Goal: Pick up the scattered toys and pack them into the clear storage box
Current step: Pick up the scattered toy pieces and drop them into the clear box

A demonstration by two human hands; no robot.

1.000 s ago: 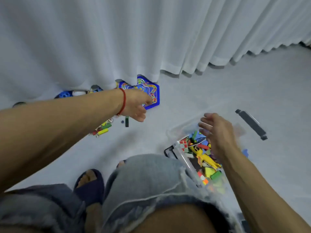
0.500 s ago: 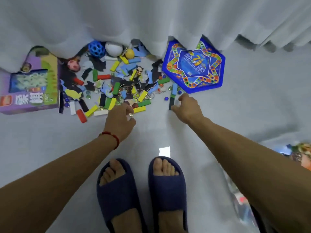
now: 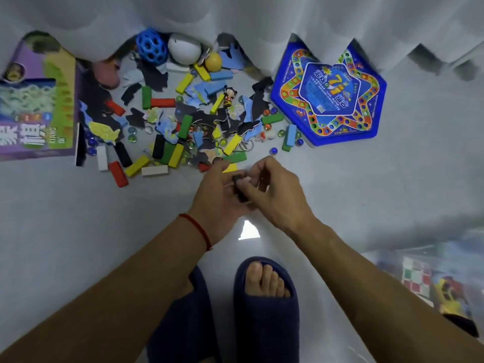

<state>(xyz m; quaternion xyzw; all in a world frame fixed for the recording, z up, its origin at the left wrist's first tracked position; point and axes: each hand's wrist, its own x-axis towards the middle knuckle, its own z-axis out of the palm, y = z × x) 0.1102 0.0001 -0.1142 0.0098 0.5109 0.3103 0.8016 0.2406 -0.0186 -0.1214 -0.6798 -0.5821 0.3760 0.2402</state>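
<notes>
Scattered toys lie on the floor at the curtain's foot: coloured wooden blocks [image 3: 171, 153], dark puzzle pieces [image 3: 207, 119], glass marbles [image 3: 273, 151] and a small figure [image 3: 229, 96]. My left hand [image 3: 217, 197] and my right hand [image 3: 280, 189] meet just in front of the pile, apart from it. Between them is a dark block [image 3: 238, 183]: the left palm cups it from below and the right thumb and fingers pinch it. The clear storage box [image 3: 392, 258] stands at the lower right, blurred, with toys inside.
A blue star-pattern game board [image 3: 330, 95] lies right of the pile and a purple toy carton [image 3: 36, 100] left of it. A blue holed ball [image 3: 151, 48], a white ball [image 3: 184, 48] and a yellow ball [image 3: 213, 62] sit under the white curtain [image 3: 235, 17]. My slippered feet [image 3: 267, 310] stand below.
My right hand lifted the dark block from beside the game board and drew back to meet my left hand, which left the pile's edge. A second ago I faced the storage box.
</notes>
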